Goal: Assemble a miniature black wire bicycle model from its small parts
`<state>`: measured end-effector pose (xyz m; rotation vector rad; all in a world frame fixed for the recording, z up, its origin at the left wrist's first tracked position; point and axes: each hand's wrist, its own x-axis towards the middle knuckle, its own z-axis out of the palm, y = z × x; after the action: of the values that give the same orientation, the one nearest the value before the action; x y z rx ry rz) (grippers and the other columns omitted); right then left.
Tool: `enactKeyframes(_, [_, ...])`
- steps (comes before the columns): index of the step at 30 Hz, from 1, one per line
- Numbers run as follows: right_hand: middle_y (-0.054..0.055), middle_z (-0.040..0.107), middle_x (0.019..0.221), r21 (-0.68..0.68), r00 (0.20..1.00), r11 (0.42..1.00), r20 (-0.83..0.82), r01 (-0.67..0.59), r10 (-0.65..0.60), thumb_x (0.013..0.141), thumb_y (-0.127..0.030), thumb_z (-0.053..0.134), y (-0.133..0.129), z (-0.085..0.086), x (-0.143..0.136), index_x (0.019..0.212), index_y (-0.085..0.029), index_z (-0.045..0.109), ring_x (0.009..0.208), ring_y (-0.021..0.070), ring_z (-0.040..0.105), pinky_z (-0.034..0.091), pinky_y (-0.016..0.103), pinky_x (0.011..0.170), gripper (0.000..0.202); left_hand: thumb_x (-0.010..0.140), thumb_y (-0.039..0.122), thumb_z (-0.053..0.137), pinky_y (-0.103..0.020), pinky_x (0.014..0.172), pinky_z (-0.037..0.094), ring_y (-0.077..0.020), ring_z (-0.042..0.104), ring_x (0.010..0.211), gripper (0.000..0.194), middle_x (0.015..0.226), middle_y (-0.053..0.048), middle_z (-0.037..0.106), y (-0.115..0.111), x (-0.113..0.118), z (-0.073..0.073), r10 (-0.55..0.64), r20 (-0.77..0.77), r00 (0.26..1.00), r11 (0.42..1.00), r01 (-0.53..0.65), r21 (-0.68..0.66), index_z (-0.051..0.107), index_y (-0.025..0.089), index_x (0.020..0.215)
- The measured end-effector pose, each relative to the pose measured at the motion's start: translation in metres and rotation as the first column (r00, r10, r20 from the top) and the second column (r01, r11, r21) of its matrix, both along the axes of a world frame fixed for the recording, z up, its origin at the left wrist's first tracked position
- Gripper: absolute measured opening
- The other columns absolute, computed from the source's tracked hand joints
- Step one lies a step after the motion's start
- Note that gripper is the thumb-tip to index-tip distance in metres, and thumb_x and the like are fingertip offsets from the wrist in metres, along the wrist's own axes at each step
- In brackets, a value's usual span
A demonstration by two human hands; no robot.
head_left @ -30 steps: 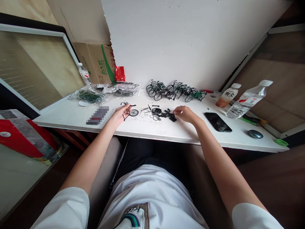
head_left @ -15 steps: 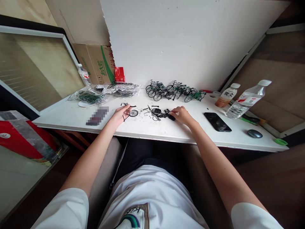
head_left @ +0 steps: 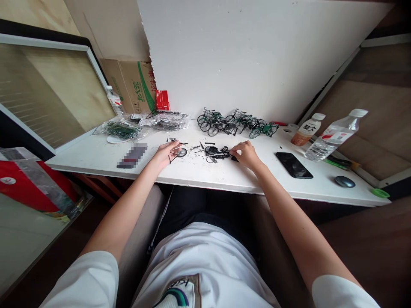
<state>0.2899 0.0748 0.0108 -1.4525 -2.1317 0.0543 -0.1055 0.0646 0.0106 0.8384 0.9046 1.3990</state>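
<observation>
Left hand [head_left: 164, 155] pinching a small bike frame [head_left: 183, 143] at the table [head_left: 199, 173], wheel [head_left: 182, 152] jutting free, likely for access; right hand [head_left: 246, 154] at black parts [head_left: 211, 150], laid within easy reach, its grip unclear

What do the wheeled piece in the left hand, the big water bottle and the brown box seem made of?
Wheeled piece: dark metal or plastic; its spokes are too fine to settle that or the finish. Big water bottle: probably glossy clear plastic, see-through and ridged. Brown box: likely matte cardboard, judging by its dull, printed sides.
</observation>
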Motion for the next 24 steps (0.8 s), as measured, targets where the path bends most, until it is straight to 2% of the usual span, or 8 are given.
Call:
enactKeyframes(3, [0.012, 0.083, 0.101, 0.002, 0.996, 0.996, -0.033, -0.088, 0.088, 0.099, -0.035, 0.065, -0.006, 0.014, -0.001, 0.097, -0.021, 0.085, 0.099, 0.0319, 0.069, 0.050, 0.053, 0.106, 0.024, 0.076, 0.024, 0.099, -0.024, 0.068, 0.051, -0.0126, 0.072, 0.076, 0.030, 0.099, -0.011, 0.082, -0.006, 0.009, 0.010, -0.016, 0.016, 1.000, 1.000, 0.016, 0.006, 0.080, 0.011, 0.096])
enactKeyframes(5, [0.012, 0.082, 0.099, -0.054, 0.985, 0.988, -0.100, -0.148, 0.142, 0.099, -0.035, 0.065, -0.010, 0.024, -0.001, 0.095, -0.019, 0.083, 0.089, 0.0269, 0.071, 0.055, 0.045, 0.099, 0.025, 0.075, 0.025, 0.100, -0.023, 0.068, 0.051, -0.0124, 0.072, 0.077, 0.033, 0.099, -0.010, 0.082, -0.011, 0.016, 0.016, -0.027, 0.016, 0.999, 1.000, 0.027, 0.011, 0.080, 0.012, 0.097])
enactKeyframes(8, [0.011, 0.082, 0.095, -0.126, 0.967, 0.979, -0.219, -0.161, 0.131, 0.098, -0.037, 0.066, -0.017, 0.037, 0.000, 0.094, -0.017, 0.081, 0.083, 0.0234, 0.072, 0.057, 0.036, 0.083, 0.025, 0.072, 0.030, 0.102, -0.023, 0.070, 0.053, -0.0121, 0.072, 0.077, 0.039, 0.097, -0.009, 0.081, -0.017, 0.025, 0.022, -0.056, 0.026, 0.998, 0.998, 0.055, 0.028, 0.080, 0.012, 0.099])
enactKeyframes(11, [0.010, 0.081, 0.091, -0.192, 0.953, 0.968, -0.286, -0.162, 0.103, 0.097, -0.036, 0.069, -0.021, 0.045, -0.003, 0.091, -0.016, 0.079, 0.081, 0.0214, 0.071, 0.054, 0.031, 0.075, 0.022, 0.070, 0.032, 0.103, -0.022, 0.071, 0.053, -0.0119, 0.073, 0.079, 0.042, 0.097, -0.009, 0.081, -0.022, 0.030, 0.025, -0.088, 0.032, 0.996, 0.996, 0.087, 0.029, 0.079, 0.012, 0.098])
enactKeyframes(15, [0.008, 0.078, 0.080, -0.339, 0.896, 0.926, -0.445, -0.162, -0.006, 0.098, -0.034, 0.071, -0.023, 0.048, -0.011, 0.088, -0.016, 0.075, 0.070, 0.0166, 0.065, 0.049, 0.026, 0.061, 0.021, 0.071, 0.033, 0.103, -0.022, 0.073, 0.054, -0.0118, 0.073, 0.081, 0.041, 0.098, -0.009, 0.081, -0.026, 0.035, 0.026, -0.113, 0.017, 0.993, 0.993, 0.113, 0.023, 0.080, 0.012, 0.097])
enactKeyframes(18, [0.005, 0.071, 0.072, -0.385, 0.844, 0.913, -0.527, -0.131, -0.101, 0.099, -0.029, 0.071, -0.023, 0.048, -0.018, 0.085, -0.016, 0.073, 0.060, 0.0130, 0.056, 0.042, 0.024, 0.052, 0.019, 0.071, 0.034, 0.103, -0.022, 0.072, 0.052, -0.0117, 0.072, 0.079, 0.041, 0.095, -0.009, 0.080, -0.027, 0.037, 0.026, -0.123, 0.003, 0.992, 0.992, 0.123, 0.008, 0.080, 0.012, 0.098])
enactKeyframes(21, [0.004, 0.065, 0.068, -0.417, 0.743, 0.902, -0.638, -0.113, -0.202, 0.100, -0.026, 0.070, -0.023, 0.046, -0.024, 0.079, -0.017, 0.069, 0.057, 0.0118, 0.052, 0.038, 0.022, 0.046, 0.022, 0.071, 0.034, 0.103, -0.022, 0.068, 0.049, -0.0118, 0.071, 0.078, 0.041, 0.093, -0.008, 0.079, -0.029, 0.040, 0.026, -0.125, -0.017, 0.992, 0.992, 0.124, -0.014, 0.080, 0.012, 0.097])
enactKeyframes(24, [0.003, 0.060, 0.067, -0.450, 0.642, 0.884, -0.716, -0.127, -0.273, 0.102, -0.031, 0.069, -0.024, 0.042, -0.028, 0.072, -0.018, 0.063, 0.058, 0.0111, 0.052, 0.037, 0.020, 0.045, 0.033, 0.069, 0.034, 0.104, -0.023, 0.067, 0.048, -0.0123, 0.071, 0.078, 0.042, 0.094, -0.008, 0.079, -0.031, 0.043, 0.026, -0.131, -0.030, 0.991, 0.991, 0.130, -0.042, 0.080, 0.012, 0.096])
